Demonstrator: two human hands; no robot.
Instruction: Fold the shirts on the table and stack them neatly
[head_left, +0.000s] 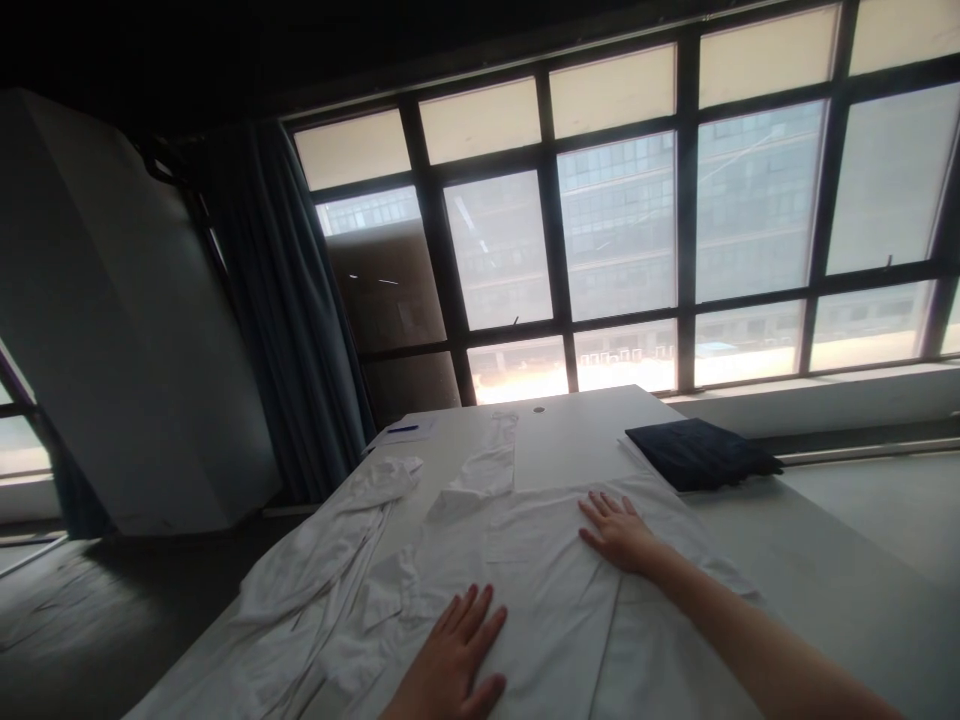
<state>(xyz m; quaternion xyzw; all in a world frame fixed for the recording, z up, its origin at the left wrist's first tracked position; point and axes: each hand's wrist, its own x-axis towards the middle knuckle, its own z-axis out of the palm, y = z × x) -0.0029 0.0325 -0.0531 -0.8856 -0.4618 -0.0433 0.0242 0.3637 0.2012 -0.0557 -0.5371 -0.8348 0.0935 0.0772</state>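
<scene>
A white shirt (540, 560) lies spread out on a white table (840, 570). My left hand (454, 660) rests flat on the near part of the shirt, fingers stretched out and slightly apart. My right hand (619, 530) presses flat on the cloth farther away, near the middle of the shirt, fingers spread. One sleeve (480, 475) lies folded toward the far side. More white cloth (315, 580) is bunched and hangs over the table's left edge.
A folded dark blue garment (701, 455) lies at the table's far right. A sheet of paper with a blue pen (405, 430) sits at the far left corner. Large windows (622, 230), a dark curtain (292, 330) and a white pillar (112, 320) stand beyond.
</scene>
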